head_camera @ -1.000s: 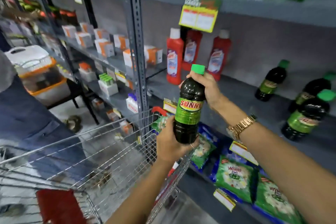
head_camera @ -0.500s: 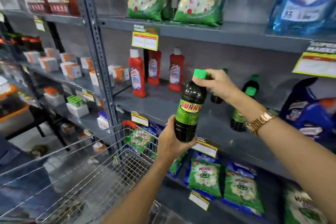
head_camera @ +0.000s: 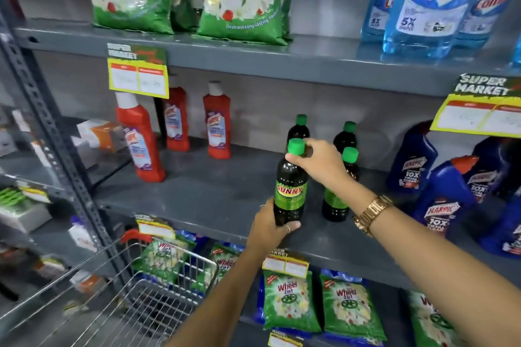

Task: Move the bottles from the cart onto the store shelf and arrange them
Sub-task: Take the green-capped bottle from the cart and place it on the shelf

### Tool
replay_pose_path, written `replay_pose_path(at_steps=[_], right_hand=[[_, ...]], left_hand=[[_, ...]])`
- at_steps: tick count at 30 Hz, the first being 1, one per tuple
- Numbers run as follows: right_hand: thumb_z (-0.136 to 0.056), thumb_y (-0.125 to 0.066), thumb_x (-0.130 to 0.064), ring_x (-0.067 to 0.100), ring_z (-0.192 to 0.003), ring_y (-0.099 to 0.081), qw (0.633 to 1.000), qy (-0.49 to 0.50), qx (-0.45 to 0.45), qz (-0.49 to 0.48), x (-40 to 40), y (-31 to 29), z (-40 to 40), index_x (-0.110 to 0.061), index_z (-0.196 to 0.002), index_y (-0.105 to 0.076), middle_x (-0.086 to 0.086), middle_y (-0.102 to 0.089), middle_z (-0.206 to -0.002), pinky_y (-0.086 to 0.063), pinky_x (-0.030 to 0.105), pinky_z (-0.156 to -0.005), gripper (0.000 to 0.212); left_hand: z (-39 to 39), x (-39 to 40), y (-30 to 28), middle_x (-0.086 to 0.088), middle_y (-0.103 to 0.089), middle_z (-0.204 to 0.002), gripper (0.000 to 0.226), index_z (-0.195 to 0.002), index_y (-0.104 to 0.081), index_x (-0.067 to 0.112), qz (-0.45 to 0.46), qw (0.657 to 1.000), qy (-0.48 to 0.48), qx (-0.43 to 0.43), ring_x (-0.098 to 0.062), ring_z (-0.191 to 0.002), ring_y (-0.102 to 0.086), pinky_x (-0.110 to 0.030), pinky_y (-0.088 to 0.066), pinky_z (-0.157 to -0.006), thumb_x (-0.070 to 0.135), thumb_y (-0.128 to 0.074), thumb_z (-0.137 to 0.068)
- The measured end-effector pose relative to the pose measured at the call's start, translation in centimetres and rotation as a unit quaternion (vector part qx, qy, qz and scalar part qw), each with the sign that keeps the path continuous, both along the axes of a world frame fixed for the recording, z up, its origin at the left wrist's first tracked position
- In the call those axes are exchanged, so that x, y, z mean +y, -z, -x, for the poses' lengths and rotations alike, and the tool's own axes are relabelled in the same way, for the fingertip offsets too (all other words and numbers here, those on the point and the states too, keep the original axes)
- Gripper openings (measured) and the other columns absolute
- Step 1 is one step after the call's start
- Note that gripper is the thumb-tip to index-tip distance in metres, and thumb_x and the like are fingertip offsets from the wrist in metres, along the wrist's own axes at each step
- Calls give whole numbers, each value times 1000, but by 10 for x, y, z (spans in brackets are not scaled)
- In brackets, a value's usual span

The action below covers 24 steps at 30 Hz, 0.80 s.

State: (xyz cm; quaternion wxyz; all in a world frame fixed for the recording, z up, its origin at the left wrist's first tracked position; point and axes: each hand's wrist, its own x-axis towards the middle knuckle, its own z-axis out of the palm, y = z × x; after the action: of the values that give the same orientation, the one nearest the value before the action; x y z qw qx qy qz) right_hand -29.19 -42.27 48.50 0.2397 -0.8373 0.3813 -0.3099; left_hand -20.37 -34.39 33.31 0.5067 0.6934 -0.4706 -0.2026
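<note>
A dark bottle point(head_camera: 291, 189) with a green cap and a green "SUNNY" label is upright at the front of the grey middle shelf point(head_camera: 214, 194). My left hand point(head_camera: 272, 227) grips its base and my right hand point(head_camera: 321, 165) pinches its neck just under the cap. Three matching dark bottles stand on the same shelf: one behind the held bottle point(head_camera: 299, 128), one at the back right point(head_camera: 345, 136), and one beside my right wrist point(head_camera: 337, 200), partly hidden by my arm. The wire cart point(head_camera: 135, 298) is at the lower left; its inside is mostly out of view.
Red Harpic bottles point(head_camera: 141, 144) stand at the shelf's left, blue Harpic bottles point(head_camera: 442, 200) at its right. Green detergent bags point(head_camera: 290, 301) fill the shelf below; bags and blue Colin pouches point(head_camera: 428, 3) sit above. Yellow price tags hang from shelf edges. A perforated upright point(head_camera: 56, 132) stands left.
Both hands have carried the bottle forward and to the right, from above the cart to the front of the middle shelf beside the other dark bottles. The view has closed in on the shelf.
</note>
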Motion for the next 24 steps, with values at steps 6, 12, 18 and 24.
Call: replay_pose_path(at_steps=[6, 12, 18, 24], right_hand=[[-75, -71, -31, 31, -104, -63, 999, 37, 11, -18, -41, 19, -23, -10, -104, -64, 14, -70, -108, -49, 43, -90, 36], [-75, -71, -27, 29, -98, -65, 998, 45, 14, -28, -67, 32, -34, -6, -101, -65, 14, -71, -104, -51, 44, -88, 34], [-74, -71, -28, 28, -98, -66, 998, 48, -27, -26, -76, 43, -34, -9, -102, -65, 14, -71, -105, -51, 46, -89, 35], [-77, -69, -25, 27, -103, -63, 996, 49, -38, -65, -67, 48, -28, -9, -108, -61, 12, -69, -110, -50, 39, -91, 36]], left_hand=[[-29, -56, 18, -13, -62, -121, 62, -121, -48, 9, -38, 999, 7, 0, -29, -113, -56, -35, -45, -91, 23, -79, -70], [-37, -87, 26, -17, -60, -121, 64, -122, -48, 7, -79, 997, 3, -18, -33, -116, -53, -38, -45, -90, 27, -79, -70], [-36, -97, 29, -16, -57, -124, 66, -124, -45, 9, -97, 994, -18, -40, -33, -119, -48, -41, -45, -92, 30, -78, -71], [-36, -86, 25, -17, -60, -119, 56, -120, -49, 5, -107, 993, -23, -32, -33, -114, -50, -35, -42, -87, 19, -76, -74]])
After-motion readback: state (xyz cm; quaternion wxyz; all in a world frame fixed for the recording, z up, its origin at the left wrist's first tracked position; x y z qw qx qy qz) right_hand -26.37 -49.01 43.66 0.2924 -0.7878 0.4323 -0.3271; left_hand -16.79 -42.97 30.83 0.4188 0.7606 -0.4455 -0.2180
